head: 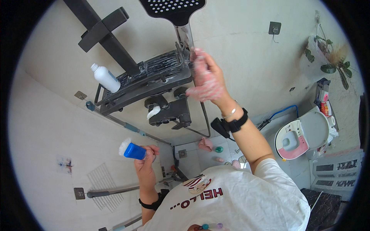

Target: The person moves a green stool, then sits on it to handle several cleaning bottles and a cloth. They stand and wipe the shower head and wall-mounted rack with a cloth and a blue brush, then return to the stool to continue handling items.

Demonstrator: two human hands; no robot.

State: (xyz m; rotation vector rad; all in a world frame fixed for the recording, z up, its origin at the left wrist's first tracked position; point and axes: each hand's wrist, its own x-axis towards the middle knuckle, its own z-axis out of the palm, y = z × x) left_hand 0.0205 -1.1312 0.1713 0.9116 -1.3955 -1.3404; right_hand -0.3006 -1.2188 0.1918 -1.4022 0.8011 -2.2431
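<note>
My left hand (146, 157) grips a blue-handled scrub brush (134, 151) with white bristles, held low at the left, apart from the shelf. At the right end of the black shower shelf (150, 85), my right hand (212, 72) holds a pink-and-white cloth (204, 82), blurred, against the lower handle of the shower head (184, 36). Whitish foam or residue lies on the shelf's slats. A white bottle without a cap (106, 78) stands at the shelf's left end. Below the shelf is the black shower mixer (172, 112), with white foam on its left knob.
A black riser bar (115, 50) rises from the shelf. A hose hangs beside the mixer. Long poles lean along the left wall. To the right are a toilet (315, 127) with a padded seat and a hanging plant (329, 57). Small items lie on the tiled floor (190, 169).
</note>
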